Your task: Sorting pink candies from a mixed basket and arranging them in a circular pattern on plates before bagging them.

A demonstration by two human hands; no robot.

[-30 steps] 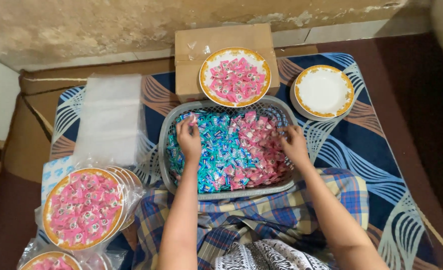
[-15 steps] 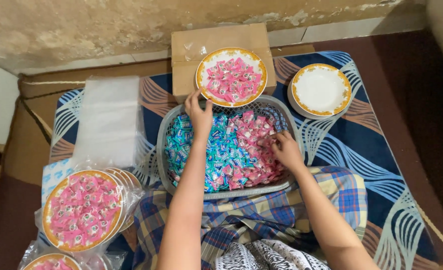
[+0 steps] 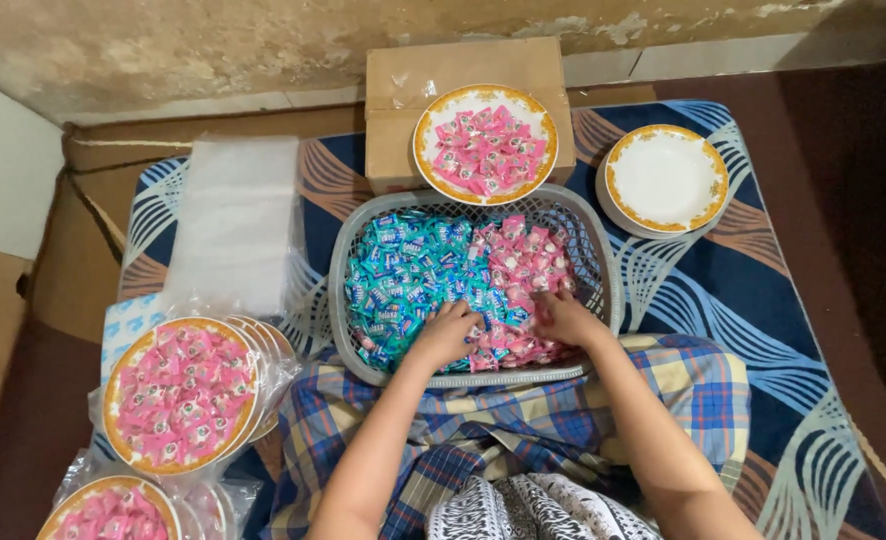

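A grey plastic basket [image 3: 603, 262] with a lattice wall sits at the centre of the frame, filled with small crinkly wrapped sweets: a teal heap [image 3: 403, 275] on its left side and a pink heap [image 3: 528, 265] on its right. Both of the person's hands are down in the lower part of the basket, close together. The left hand [image 3: 445, 335] lies with fingers curled into the sweets where teal meets pink, and the right hand [image 3: 563, 318] is cupped over the pink ones just beside it; whether either actually grips any sweets cannot be told, since the fingertips are buried. Above the basket, a round white plate with an orange-gold rim [image 3: 425, 125] rests on a flat brown cardboard box [image 3: 463, 65] and carries pink sweets. To the upper right lies a stack of empty plates [image 3: 665, 180] of the same pattern. At the left lies a pile of clear, limp plastic bags [image 3: 233, 220], and at the lower left bagged plates of pink sweets [image 3: 178, 395] shine under glossy film. Everything rests on a blue cloth with wavy white and tan lines [image 3: 753, 300]. Half a second ago the left hand reached up to the far rim near the filled plate and the right hand lay mid-basket; both have now drawn back toward the checked cloth [image 3: 483, 430] on the person's lap.
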